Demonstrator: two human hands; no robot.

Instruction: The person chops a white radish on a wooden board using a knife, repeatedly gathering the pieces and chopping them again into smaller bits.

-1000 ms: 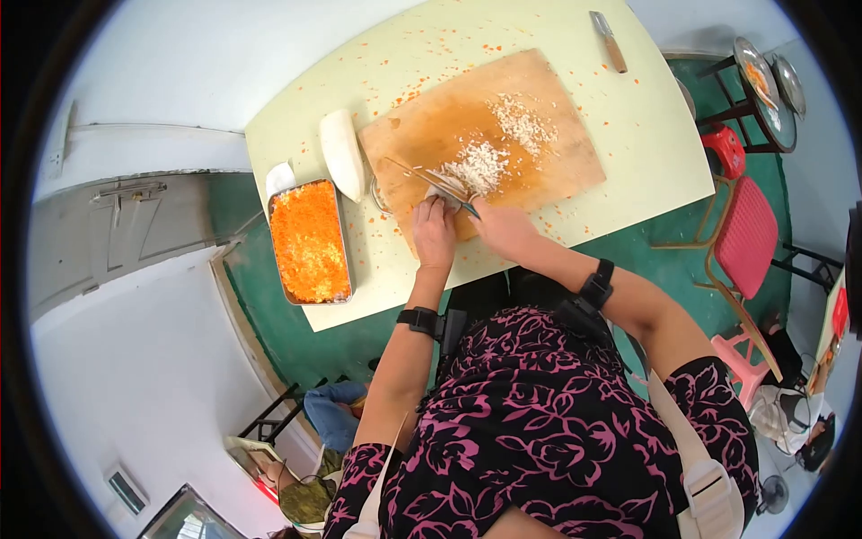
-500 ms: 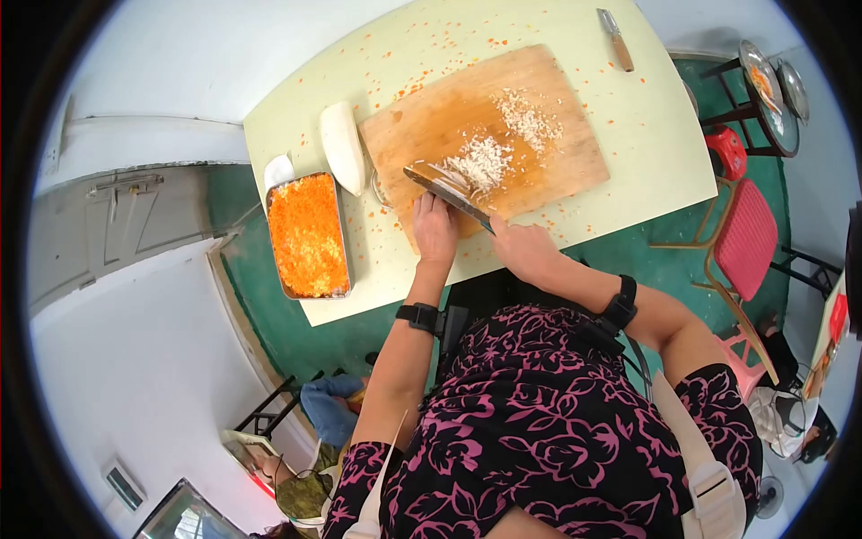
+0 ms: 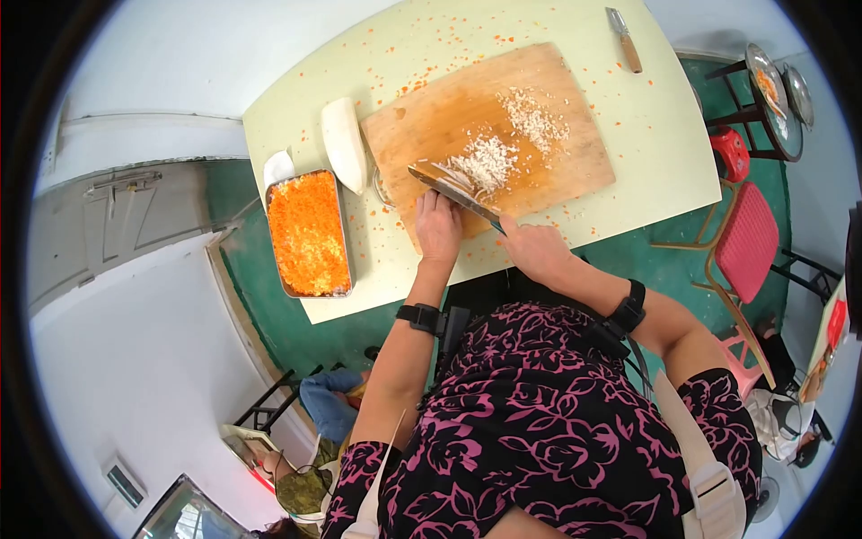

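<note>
My right hand [image 3: 540, 255] is wrapped round the handle of a kitchen knife [image 3: 456, 195], whose blade lies slantwise over the near left part of a wooden cutting board [image 3: 575, 135]. Close behind the blade, my left hand [image 3: 438, 228] rests with bent fingers pressed down; whatever lies under them is hidden. Thin white slices [image 3: 449, 174] show along the blade's far side. Beyond them sits a heap of finely chopped white vegetable [image 3: 486, 163], with more white bits [image 3: 537, 123] scattered farther right. A peeled white radish [image 3: 344, 144] lies left of the board.
A metal tray [image 3: 351, 269] full of chopped orange and yellow bits stands at the table's left edge, a white piece [image 3: 278, 168] by its corner. A wooden-handled tool [image 3: 625, 41] lies far right. Orange crumbs dot the table [image 3: 664, 171]. A pink chair [image 3: 749, 238] stands right; people sit behind.
The whole view has shifted slightly. Both hands and the knife stay in nearly the same place on the board, with the blade at much the same slant.
</note>
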